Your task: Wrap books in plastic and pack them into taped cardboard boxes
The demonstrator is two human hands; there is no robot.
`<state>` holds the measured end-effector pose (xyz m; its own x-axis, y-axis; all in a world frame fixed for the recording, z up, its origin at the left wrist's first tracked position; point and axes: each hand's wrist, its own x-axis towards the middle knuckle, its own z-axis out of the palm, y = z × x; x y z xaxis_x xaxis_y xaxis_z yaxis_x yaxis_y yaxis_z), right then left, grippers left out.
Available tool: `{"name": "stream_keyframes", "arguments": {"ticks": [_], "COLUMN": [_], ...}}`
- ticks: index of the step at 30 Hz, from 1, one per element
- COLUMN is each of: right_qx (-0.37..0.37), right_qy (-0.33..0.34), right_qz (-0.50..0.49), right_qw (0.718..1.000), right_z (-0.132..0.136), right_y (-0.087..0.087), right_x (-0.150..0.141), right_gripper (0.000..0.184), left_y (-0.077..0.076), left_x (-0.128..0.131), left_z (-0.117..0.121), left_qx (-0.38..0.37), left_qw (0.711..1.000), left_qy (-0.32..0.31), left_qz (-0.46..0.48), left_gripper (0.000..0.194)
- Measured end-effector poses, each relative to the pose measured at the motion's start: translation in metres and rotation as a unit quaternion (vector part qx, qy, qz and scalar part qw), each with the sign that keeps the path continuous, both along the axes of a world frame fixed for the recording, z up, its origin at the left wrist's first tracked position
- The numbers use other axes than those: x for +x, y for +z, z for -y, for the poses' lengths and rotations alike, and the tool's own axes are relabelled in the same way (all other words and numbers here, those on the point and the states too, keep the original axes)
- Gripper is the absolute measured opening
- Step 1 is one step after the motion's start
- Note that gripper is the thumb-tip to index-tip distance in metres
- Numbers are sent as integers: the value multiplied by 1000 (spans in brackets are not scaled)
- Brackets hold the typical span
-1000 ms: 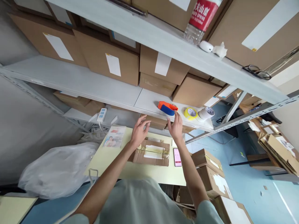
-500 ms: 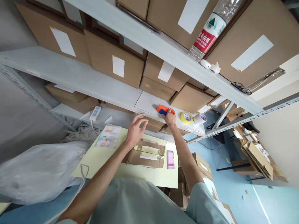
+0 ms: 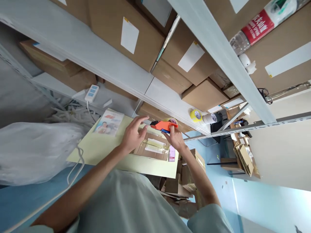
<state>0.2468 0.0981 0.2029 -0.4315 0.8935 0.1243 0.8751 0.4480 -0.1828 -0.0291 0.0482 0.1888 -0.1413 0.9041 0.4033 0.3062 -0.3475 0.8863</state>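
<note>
My right hand is wrapped round an orange and blue tape dispenser, lifted over the table, with a roll of tape showing at its far side. My left hand is open, thumb and fingers apart, just left of the dispenser's front end. Beneath both hands a taped cardboard box lies on the pale yellow table, its top partly hidden by the hands. A phone with a lit pink screen lies against the box's right side.
A printed sheet lies at the table's left. On the shelf sit a yellow tape roll, a white roll and several cartons. A power strip is at left, above a large plastic bag. Cartons stand right of the table.
My right hand has taken the tape dispenser off the shelf and brought it back over the box. My left hand stays open, now close to it. The view has turned and shifted.
</note>
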Motion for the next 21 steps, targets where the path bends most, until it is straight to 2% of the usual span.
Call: {"name": "stream_keyframes", "arguments": {"ticks": [3,6,12,18,21], "right_qx": [-24,-20,62,91,105], "right_qy": [52,71,153,181,196], "right_qz": [23,32,73,124,132], "right_qw": [998,997,984,971,966], "right_z": [25,42,65,83,89], "right_y": [7,11,18,41,52], "right_x": [-4,-9,-20,-29,-33], "right_gripper": [51,43,31,25,21], "left_y": [-3,-8,-15,-14,-12], "left_x": [-8,-18,-36,-50,-55], "left_z": [11,20,32,43,51], "left_qx": [-2,13,63,94,139], "left_qw": [1000,999,995,988,982], "left_qy": [-22,-43,-81,-119,-127], "left_qz": [3,-5,-17,-33,-30], "left_gripper": [36,28,10,7,7]}}
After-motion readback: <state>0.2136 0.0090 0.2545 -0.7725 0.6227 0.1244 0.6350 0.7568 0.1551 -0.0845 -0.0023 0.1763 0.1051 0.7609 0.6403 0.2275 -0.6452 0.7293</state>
